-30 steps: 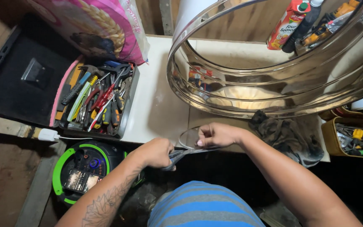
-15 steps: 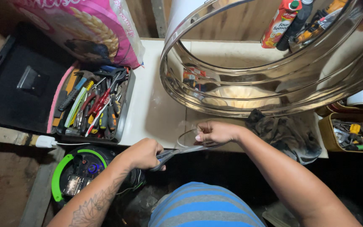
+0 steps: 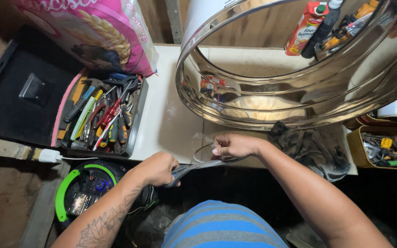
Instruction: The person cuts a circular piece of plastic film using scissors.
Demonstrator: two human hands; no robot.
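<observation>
My left hand grips the handles of a pair of grey scissors at the front edge of the white workbench. The blades point right, toward my right hand. That hand is closed on a small clear plastic bag with a thin wire loop in it, held just over the bench edge. The scissor blades lie under the right hand's fingers, against the bag's lower side.
A large shiny metal rim stands on the bench behind my hands. A tray of hand tools sits at left, a dark rag at right, a yellow parts box far right. A round green-rimmed device lies below.
Both hands have shifted slightly left and lower along the bench edge. The scissors stay in my left hand, and the blades have slid in under my right hand.
</observation>
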